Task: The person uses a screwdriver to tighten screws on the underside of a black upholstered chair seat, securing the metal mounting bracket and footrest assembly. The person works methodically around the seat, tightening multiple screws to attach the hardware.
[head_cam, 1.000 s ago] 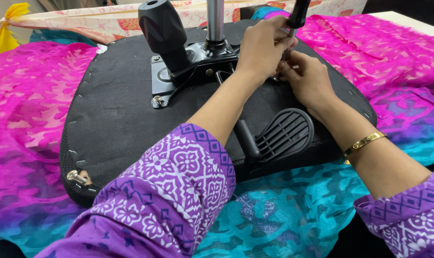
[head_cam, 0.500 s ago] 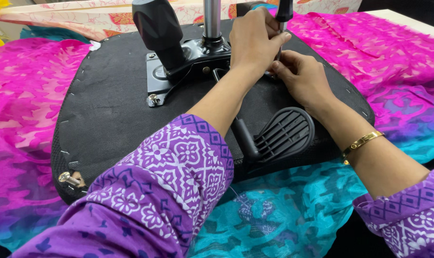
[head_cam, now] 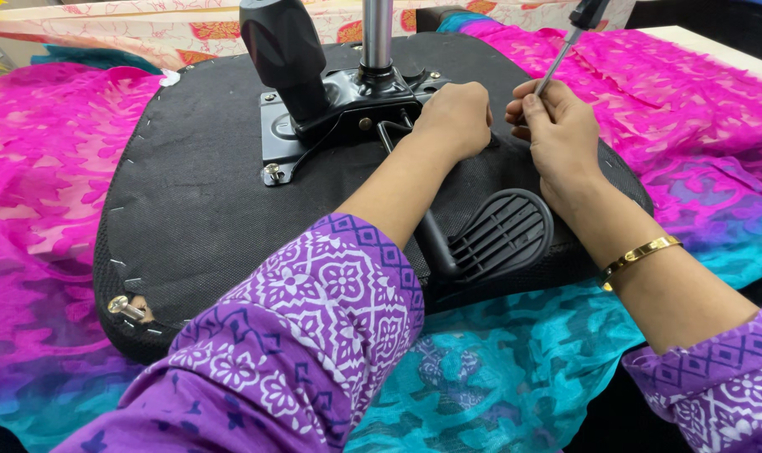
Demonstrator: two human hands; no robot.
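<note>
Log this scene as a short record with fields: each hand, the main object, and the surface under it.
Left hand: closed, resting on the seat underside beside the metal bracket
Right hand: gripping a screwdriver by its shaft
Main object: upturned black chair seat with lever paddle
Surface: pink and teal patterned cloth

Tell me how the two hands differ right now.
The right hand grips a screwdriver by its metal shaft; the left hand rests as a fist on the seat underside, its grip hidden. The right wrist wears a gold bangle; the left wrist is bare. Both arms have purple patterned sleeves.
</note>
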